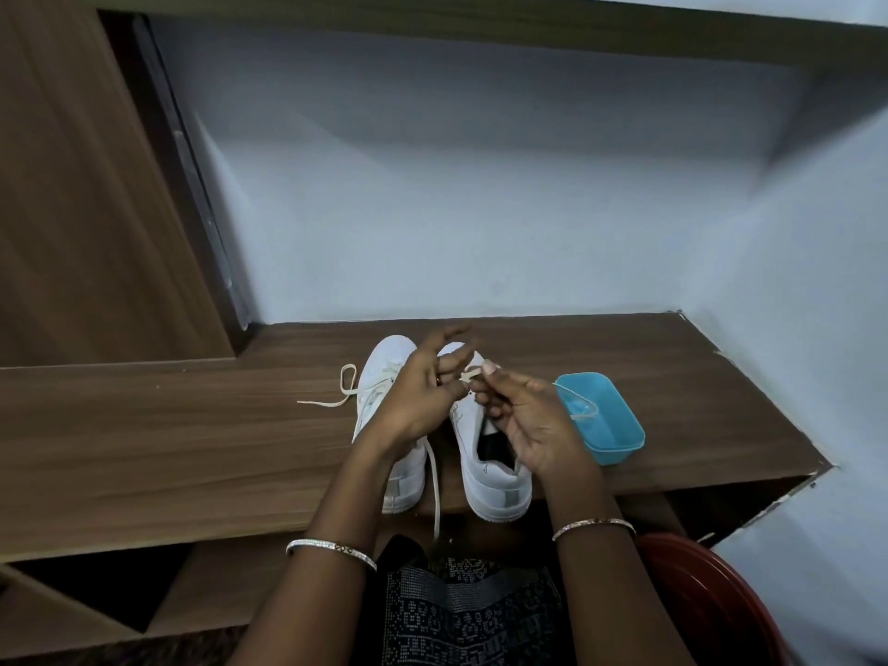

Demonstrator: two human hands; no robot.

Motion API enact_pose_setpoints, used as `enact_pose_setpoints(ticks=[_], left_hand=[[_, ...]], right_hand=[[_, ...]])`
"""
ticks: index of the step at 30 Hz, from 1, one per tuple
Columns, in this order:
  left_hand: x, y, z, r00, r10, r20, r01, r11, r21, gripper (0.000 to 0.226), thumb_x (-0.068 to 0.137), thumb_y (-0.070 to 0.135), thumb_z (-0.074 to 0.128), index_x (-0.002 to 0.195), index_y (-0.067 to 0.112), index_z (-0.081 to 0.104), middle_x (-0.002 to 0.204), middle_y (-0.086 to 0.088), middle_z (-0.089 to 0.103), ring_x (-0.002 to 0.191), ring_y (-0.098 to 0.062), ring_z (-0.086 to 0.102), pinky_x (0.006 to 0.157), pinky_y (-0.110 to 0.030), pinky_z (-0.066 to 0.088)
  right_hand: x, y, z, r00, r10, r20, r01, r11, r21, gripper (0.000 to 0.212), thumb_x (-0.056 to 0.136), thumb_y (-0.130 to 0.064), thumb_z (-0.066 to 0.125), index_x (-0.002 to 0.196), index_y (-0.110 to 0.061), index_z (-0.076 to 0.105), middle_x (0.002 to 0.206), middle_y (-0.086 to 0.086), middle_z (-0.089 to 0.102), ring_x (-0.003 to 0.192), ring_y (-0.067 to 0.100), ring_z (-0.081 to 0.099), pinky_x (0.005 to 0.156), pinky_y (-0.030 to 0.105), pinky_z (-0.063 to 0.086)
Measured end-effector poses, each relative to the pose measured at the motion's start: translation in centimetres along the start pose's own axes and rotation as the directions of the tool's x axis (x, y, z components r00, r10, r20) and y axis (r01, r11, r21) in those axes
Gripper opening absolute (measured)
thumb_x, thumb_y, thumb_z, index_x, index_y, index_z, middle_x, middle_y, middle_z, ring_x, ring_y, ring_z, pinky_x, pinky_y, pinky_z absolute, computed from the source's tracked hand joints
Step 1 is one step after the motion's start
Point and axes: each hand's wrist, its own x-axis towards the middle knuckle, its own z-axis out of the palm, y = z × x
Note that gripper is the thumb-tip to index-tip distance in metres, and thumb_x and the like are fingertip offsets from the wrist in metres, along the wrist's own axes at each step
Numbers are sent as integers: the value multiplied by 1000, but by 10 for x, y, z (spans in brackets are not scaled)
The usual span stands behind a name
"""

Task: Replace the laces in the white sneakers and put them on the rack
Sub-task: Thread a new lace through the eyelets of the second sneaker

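Head view, seated at desk [144,449]: brown wood-grain top, back edge vs. pale wall [480,209], tall wood panel [72,185] at far L. Writing: grey heel tabs on both sneakers, any print too small to read. L sneaker [384,425] & R sneaker [490,468]: white low-tops, side by side w/ narrow gap, toes to wall, heels at desk's near edge, approx. mid-top. L sneaker laced at front; its loose lace [336,391] loops out L across desk; a strand [436,492] hangs btwn the shoes, down past the near edge. R sneaker: throat open, dark inside showing. L hand [423,391] & R hand [524,415] meet over R sneaker's front, both on one cream lace [471,373]: L hand pinches it w/ thumb & curled fingers, index raised; R hand pinches it btwn thumb & forefinger, other fingers curled under. Bangle [331,552] on each wrist. Tub [603,415]: blue plastic, rectangular, just R of R sneaker, near R hand; spare lace [579,408] lies in it. Room: wide bare top L of shoes; R side narrower, top ends at chipped R edge by wall. Red round item [696,593] low R, below desk level.
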Motion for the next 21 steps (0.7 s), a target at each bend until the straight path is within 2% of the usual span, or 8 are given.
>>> enact_pose_setpoints(ticks=[2, 5, 6, 8, 11, 14, 17, 21], left_hand=[[5, -6, -5, 997, -16, -80, 19, 999, 32, 62, 87, -20, 44, 138, 16, 49, 136, 2, 57, 125, -10, 55, 99, -23, 49], [13, -19, -9, 937, 22, -350, 90, 950, 300, 44, 85, -8, 46, 117, 14, 66, 114, 3, 69, 105, -12, 66, 96, -38, 52], [11, -20, -6, 910, 41, -412, 135, 911, 389, 38, 85, -4, 48, 112, 15, 68, 108, 3, 71, 101, -13, 66, 92, -36, 52], [10, -22, 4, 885, 80, -459, 196, 830, 522, 31, 86, 4, 52, 109, 14, 70, 104, 1, 73, 98, -17, 66, 82, -28, 48], [12, -29, 18, 880, 64, -471, 238, 799, 553, 24, 88, 12, 57, 109, 12, 69, 103, -1, 72, 98, -21, 65, 78, -28, 44], [23, -41, 24, 874, -1, -486, 295, 797, 528, 20, 91, 14, 56, 105, 11, 70, 103, -2, 72, 98, -23, 65, 76, -27, 42], [31, -50, 32, 853, -33, -521, 329, 808, 488, 28, 91, 5, 52, 110, 10, 71, 112, -4, 70, 103, -25, 63, 79, -26, 40], [41, -59, 34, 830, -35, -556, 332, 832, 444, 31, 89, 0, 50, 108, 10, 72, 111, -3, 71, 102, -25, 63, 79, -28, 42]], right_hand=[[8, -6, -4, 996, -29, -87, 36, 996, 76, 12, 94, -7, 64, 86, 0, 68, 67, 9, 71, 54, 10, 63, 49, 15, 46], [20, -13, -10, 978, -70, -197, 99, 984, 145, 12, 92, 2, 63, 80, 5, 62, 72, 18, 69, 59, 19, 68, 57, 22, 57], [22, -13, -11, 973, -76, -218, 114, 980, 165, 12, 90, 5, 65, 79, 5, 60, 75, 19, 68, 62, 21, 69, 60, 24, 59], [27, -14, -10, 964, -86, -252, 134, 975, 179, 12, 84, 11, 69, 84, 3, 59, 79, 20, 67, 67, 23, 71, 69, 28, 62], [35, -11, -5, 959, -97, -265, 136, 981, 135, 16, 80, 17, 69, 85, 5, 61, 78, 19, 65, 63, 21, 70, 73, 31, 62], [47, -8, -5, 956, -112, -270, 116, 993, 0, 13, 80, 16, 70, 86, 7, 65, 77, 20, 68, 61, 20, 69, 67, 28, 62], [63, 2, -12, 939, -207, -275, 124, 949, -291, 11, 77, 7, 76, 84, -1, 73, 83, 22, 74, 60, 18, 64, 62, 29, 56], [76, 13, -19, 951, -240, -195, 127, 878, -461, 10, 77, 1, 78, 83, -7, 77, 82, 12, 76, 79, 25, 73, 80, 38, 61]])
